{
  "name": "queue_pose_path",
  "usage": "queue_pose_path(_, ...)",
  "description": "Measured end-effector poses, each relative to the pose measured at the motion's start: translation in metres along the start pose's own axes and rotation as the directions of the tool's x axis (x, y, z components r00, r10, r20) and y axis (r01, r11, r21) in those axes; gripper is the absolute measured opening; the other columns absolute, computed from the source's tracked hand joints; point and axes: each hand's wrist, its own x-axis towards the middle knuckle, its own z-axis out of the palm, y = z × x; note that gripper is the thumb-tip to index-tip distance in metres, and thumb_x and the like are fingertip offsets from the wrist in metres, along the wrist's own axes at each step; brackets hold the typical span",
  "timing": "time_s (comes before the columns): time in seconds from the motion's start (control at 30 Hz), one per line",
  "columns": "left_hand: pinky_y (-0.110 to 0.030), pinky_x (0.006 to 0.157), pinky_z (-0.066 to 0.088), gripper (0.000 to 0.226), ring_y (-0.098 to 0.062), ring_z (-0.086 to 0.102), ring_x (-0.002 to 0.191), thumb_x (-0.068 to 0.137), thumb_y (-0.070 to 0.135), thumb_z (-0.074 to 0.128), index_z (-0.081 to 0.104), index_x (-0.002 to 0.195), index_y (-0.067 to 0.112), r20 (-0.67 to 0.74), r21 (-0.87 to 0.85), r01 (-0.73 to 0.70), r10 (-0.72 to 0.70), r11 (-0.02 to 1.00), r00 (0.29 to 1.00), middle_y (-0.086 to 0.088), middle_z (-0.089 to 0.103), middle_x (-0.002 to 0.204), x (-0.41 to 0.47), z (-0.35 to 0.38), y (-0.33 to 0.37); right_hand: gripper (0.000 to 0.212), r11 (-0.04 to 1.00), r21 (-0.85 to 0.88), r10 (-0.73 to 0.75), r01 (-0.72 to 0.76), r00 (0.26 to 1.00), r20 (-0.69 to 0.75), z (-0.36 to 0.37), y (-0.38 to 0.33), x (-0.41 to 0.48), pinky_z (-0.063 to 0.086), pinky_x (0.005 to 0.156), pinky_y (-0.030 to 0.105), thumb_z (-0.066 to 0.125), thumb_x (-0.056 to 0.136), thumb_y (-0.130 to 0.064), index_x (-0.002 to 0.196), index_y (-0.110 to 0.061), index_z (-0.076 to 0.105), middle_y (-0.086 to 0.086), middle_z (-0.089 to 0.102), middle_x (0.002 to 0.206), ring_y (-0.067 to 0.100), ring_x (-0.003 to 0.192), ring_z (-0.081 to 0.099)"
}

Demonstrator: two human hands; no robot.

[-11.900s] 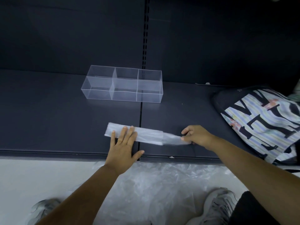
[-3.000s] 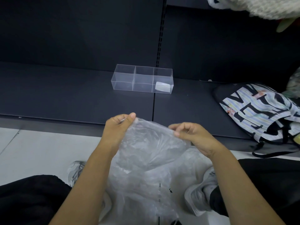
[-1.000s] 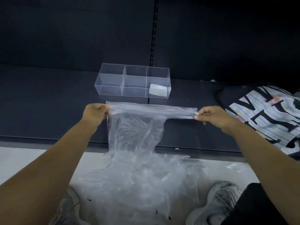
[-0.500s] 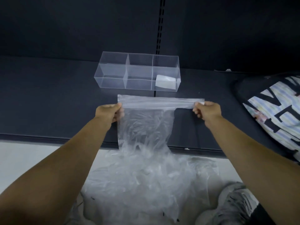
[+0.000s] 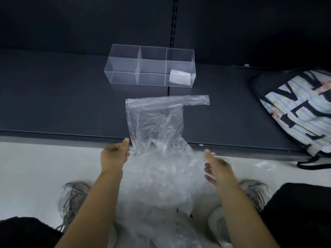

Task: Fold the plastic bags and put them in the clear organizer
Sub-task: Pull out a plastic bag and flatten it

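Head view. A clear plastic bag [image 5: 155, 119] lies flat on the dark shelf [image 5: 62, 104], its top strip reaching toward the right and its lower part spilling over the front edge onto a heap of crumpled plastic [image 5: 161, 185] on the pale floor [image 5: 35, 167]. The left hand [image 5: 114, 155] is loosely curled and holds nothing, just beside the bag's left edge (contact cannot be told). The right hand [image 5: 217, 170], blurred, has straight fingers and holds nothing, above the heap. Behind the bag stands the clear organizer [image 5: 123, 68]; 1 folded bag [image 5: 180, 79] lies in its right compartment. A patterned bag [image 5: 295, 108] rests at the shelf's right.
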Motion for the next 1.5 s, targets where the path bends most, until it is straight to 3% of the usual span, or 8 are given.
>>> queue_pose_path(0.23,-0.03,0.082,0.05,0.03,-0.014,0.064,0.094,0.087,0.047,0.063,0.059,0.096,0.018,0.281,-0.207,0.326,-0.263,0.922,0.923,0.002,0.067,0.098,-0.029,0.018,-0.013,0.015,0.959,0.283,-0.001,-0.005,1.0,0.023,0.029,0.021,-0.011,0.047,0.066,0.023,0.072,0.085,-0.023,0.079,-0.016,0.06,0.004,0.063,0.082,0.012,0.074,0.059)
queue_pose_path(0.43,-0.025,0.073,0.051,0.019,-0.012,0.061,0.073,0.09,0.031,0.066,0.061,0.087,0.013,0.156,-0.347,0.283,-0.243,0.894,0.958,0.0,0.066,0.078,-0.018,0.019,-0.01,0.03,0.903,0.415,-0.083,0.108,0.993,-0.078,0.012,-0.013,0.01,0.036,0.045,0.018,0.053,0.09,0.003,0.069,-0.017,0.046,0.003,0.055,0.055,0.011,0.049,0.046)
queue_pose_path(0.8,-0.02,0.055,0.043,0.026,-0.014,0.062,0.059,0.093,0.022,0.061,0.059,0.071,0.008,-0.106,0.004,-0.071,0.071,0.997,0.992,-0.007,0.061,0.067,-0.003,0.008,-0.002,0.021,0.821,-0.441,-0.486,0.363,0.849,-0.207,-0.055,-0.065,0.064,0.042,0.066,0.028,0.065,0.088,-0.023,0.082,-0.004,0.071,0.009,0.067,0.071,0.024,0.067,0.058)
queue_pose_path(0.97,-0.034,0.08,0.042,0.021,-0.033,0.056,0.092,0.098,0.008,0.045,0.065,0.091,0.002,0.126,0.548,-0.672,0.746,0.498,0.654,-0.015,0.062,0.096,-0.012,0.023,0.002,0.037,0.677,-0.691,-0.652,0.251,0.641,-0.405,-0.036,-0.061,0.053,0.038,0.095,0.048,0.065,0.083,-0.017,0.118,-0.009,0.056,0.021,0.05,0.125,0.042,0.117,0.046)
queue_pose_path(1.07,-0.036,0.117,0.02,0.041,-0.028,0.033,0.139,0.104,0.019,0.032,0.043,0.141,0.005,0.433,0.61,-0.747,0.678,0.264,0.594,-0.013,0.041,0.148,-0.005,0.048,0.009,0.041,0.359,-0.723,-0.879,0.59,0.473,-0.05,0.027,-0.062,0.029,0.033,0.106,0.044,0.057,0.087,-0.009,0.128,-0.006,0.055,0.019,0.047,0.136,0.037,0.126,0.042)
queue_pose_path(1.23,-0.04,0.119,-0.01,0.063,-0.018,-0.018,0.146,0.098,0.046,0.004,-0.014,0.15,0.013,0.581,0.776,-0.624,0.489,-0.09,0.651,-0.004,-0.017,0.16,0.029,0.059,0.003,0.051,-0.044,-0.599,-0.721,0.799,0.39,0.573,0.124,-0.043,0.018,-0.002,0.12,0.033,0.033,0.103,-0.029,0.151,-0.013,0.024,0.006,0.016,0.16,0.019,0.148,0.007)
queue_pose_path(1.37,-0.04,0.119,-0.01,0.078,-0.017,-0.015,0.146,0.089,0.061,-0.011,-0.011,0.151,0.013,0.583,0.768,-0.629,0.539,-0.121,0.608,-0.002,-0.015,0.159,0.043,0.056,-0.004,0.062,-0.221,-0.703,-0.644,0.675,0.44,0.625,0.109,-0.038,0.059,-0.012,0.118,0.035,0.02,0.101,-0.05,0.154,-0.02,0.008,0.001,0.001,0.162,0.016,0.148,-0.005)
queue_pose_path(1.5,-0.039,0.118,-0.011,0.079,-0.017,-0.009,0.148,0.089,0.062,-0.009,-0.006,0.152,0.014,0.581,0.763,-0.638,0.543,-0.104,0.606,-0.002,-0.007,0.161,0.045,0.056,-0.006,0.068,-0.145,-0.822,-0.711,0.55,0.52,0.473,0.04,-0.051,0.104,-0.01,0.118,0.037,0.017,0.096,-0.058,0.154,-0.022,0.009,-0.001,0.002,0.162,0.016,0.149,-0.002)
